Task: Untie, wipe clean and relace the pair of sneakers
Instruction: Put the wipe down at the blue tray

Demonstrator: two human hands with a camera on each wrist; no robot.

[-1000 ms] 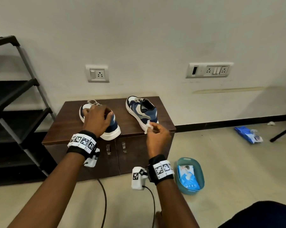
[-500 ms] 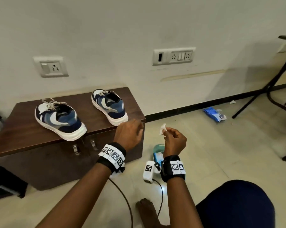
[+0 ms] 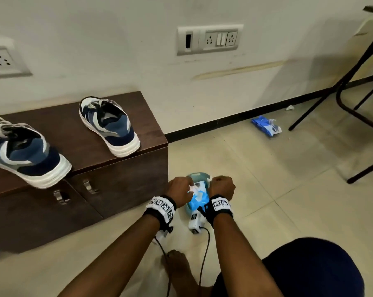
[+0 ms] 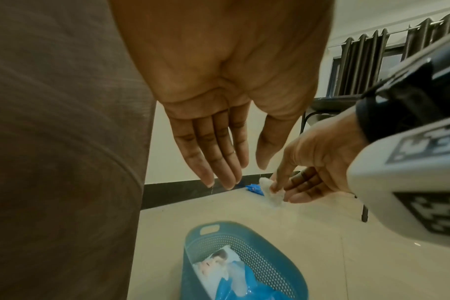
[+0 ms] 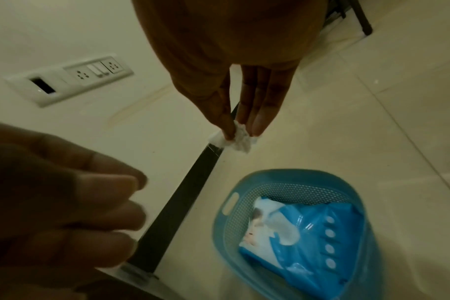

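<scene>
Two blue-and-white sneakers stand heel-out on a dark brown cabinet (image 3: 59, 125): the left sneaker (image 3: 24, 153) and the right sneaker (image 3: 108, 125). Neither hand touches them. Both hands are low over a blue plastic basket (image 5: 244, 182) on the floor, right of the cabinet. A blue wipes pack (image 5: 308, 229) lies in the basket. My right hand (image 5: 240, 130) pinches a small crumpled white wipe (image 5: 240, 140) between thumb and fingertips, above the basket's far end. My left hand (image 3: 188, 188) hangs beside it with straight fingers (image 4: 213, 162) and holds nothing.
A second blue wipes pack (image 3: 266, 124) lies on the tiled floor by the black skirting. Black metal furniture legs (image 3: 352, 103) stand at the right. My bare foot (image 3: 177, 264) and the wrist cables are just behind the basket.
My left hand let go of the left sneaker and my right hand left the right sneaker's heel. Both dropped down and right to the floor basket, the right still pinching the wipe. The view swung right.
</scene>
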